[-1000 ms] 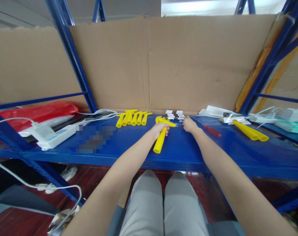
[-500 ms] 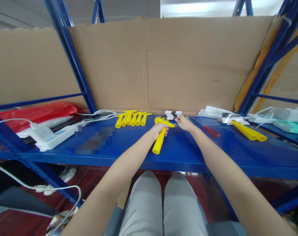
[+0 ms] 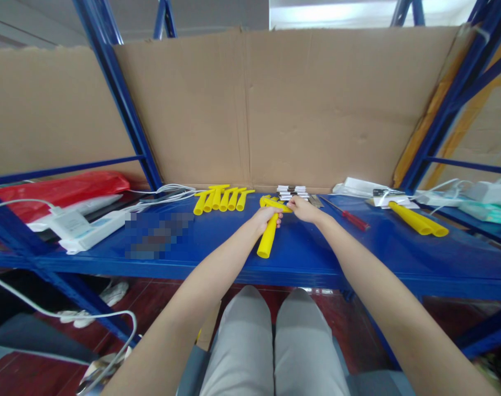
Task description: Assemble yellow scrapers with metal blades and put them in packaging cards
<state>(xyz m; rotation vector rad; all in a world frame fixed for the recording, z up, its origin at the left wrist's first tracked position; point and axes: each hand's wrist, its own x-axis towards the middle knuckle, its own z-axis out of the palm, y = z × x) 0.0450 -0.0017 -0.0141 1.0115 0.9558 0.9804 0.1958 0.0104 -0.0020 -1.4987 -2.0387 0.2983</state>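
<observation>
My left hand point(image 3: 268, 219) is wrapped round a yellow T-shaped plastic handle point(image 3: 267, 242), whose hollow round end points toward me and whose crosspiece lies at the far end. My right hand point(image 3: 302, 209) has its fingers pinched together at the right end of that crosspiece. Whatever lies between those fingertips is too small to make out. Just beyond the hands are more yellow pieces point(image 3: 266, 198), partly covered by the left hand and the handle. Small white-and-black packs point(image 3: 292, 190) are stacked behind my right hand.
Several yellow T-shaped handles point(image 3: 223, 199) lie in a row at the back left. A red-handled screwdriver point(image 3: 355, 220) rests to the right, with two yellow tubes point(image 3: 419, 221) farther over. A white power strip point(image 3: 93, 231) and cables are on the left. Cardboard point(image 3: 316, 110) closes off the back.
My right hand has moved left and slightly nearer, from beside the small packs to the right end of the crosspiece. My left hand keeps its hold on the yellow handle.
</observation>
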